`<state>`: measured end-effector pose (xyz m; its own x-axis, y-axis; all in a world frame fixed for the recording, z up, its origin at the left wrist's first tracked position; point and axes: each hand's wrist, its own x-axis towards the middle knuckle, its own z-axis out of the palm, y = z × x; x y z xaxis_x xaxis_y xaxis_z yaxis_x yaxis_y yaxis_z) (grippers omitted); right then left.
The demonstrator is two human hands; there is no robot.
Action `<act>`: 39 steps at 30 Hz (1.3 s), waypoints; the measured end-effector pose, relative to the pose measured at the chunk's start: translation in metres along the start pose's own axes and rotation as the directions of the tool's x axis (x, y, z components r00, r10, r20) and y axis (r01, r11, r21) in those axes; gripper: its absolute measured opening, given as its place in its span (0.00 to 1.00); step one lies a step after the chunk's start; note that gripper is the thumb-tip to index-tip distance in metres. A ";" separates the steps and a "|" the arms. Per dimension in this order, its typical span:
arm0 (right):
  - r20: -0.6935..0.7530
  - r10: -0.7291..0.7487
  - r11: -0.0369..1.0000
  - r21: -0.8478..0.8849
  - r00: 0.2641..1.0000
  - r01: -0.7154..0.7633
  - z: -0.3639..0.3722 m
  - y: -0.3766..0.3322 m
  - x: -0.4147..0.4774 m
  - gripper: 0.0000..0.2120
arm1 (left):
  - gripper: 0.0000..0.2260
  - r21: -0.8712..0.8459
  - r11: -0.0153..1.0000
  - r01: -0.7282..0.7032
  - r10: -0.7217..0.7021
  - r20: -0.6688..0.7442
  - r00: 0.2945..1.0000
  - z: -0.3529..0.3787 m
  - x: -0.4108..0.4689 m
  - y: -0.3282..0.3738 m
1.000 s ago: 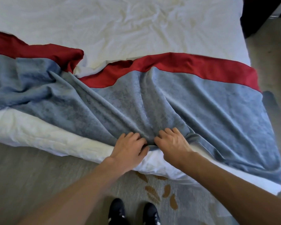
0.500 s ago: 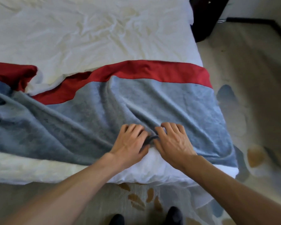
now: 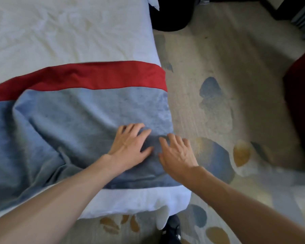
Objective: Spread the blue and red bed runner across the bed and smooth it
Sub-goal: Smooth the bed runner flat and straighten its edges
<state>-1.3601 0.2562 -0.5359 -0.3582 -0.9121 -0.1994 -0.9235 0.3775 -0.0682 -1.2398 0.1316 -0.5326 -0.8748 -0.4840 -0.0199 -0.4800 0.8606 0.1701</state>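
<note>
The bed runner is blue-grey with a red band along its far edge, and it lies across the white bed. Its right end reaches the bed's right side. Folds and creases run through its left part. My left hand lies flat on the blue cloth near the runner's right end, fingers spread. Right beside it, my right hand rests with straight fingers at the runner's right edge, over the side of the bed.
White sheet shows along the bed's near edge below the runner. Patterned carpet covers the floor to the right. A dark object stands by the bed's far right corner, a red furniture piece at the right, and my shoe near the bed.
Both hands let go of the bunched near edge and now lie flat on the cloth, further right. The view has swung right, and the runner's right part looks flatter.
</note>
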 end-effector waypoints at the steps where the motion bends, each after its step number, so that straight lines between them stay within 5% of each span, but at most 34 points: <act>1: 0.020 0.003 1.000 0.017 1.000 -0.003 0.003 0.006 -0.001 0.18 | 0.25 0.020 1.000 0.002 -0.002 0.014 1.000 0.003 0.006 0.002; 9: 0.110 0.009 0.964 0.264 0.994 -0.038 0.027 0.012 0.009 0.15 | 0.06 -0.026 0.993 0.115 -0.117 -0.082 0.990 0.031 0.023 0.009; 18: 0.114 -0.058 0.983 0.182 0.992 0.037 0.015 0.027 0.013 0.14 | 0.08 0.067 0.995 0.079 -0.075 -0.064 0.995 0.035 0.037 0.026; 32: 0.170 0.142 0.984 0.083 0.975 -0.157 0.049 0.145 -0.021 0.15 | 0.07 0.028 0.997 -0.071 0.070 0.032 0.997 0.090 0.093 0.136; 39: 0.147 0.149 0.985 0.059 0.978 -0.160 0.072 0.160 -0.022 0.16 | 0.03 0.089 0.995 -0.047 0.035 0.131 0.991 0.117 0.099 0.148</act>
<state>-1.4901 0.3486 -0.6126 -0.4681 -0.8120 -0.3487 -0.8448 0.5270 -0.0932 -1.4053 0.2297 -0.6249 -0.8919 -0.4290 -0.1430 -0.4427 0.8928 0.0829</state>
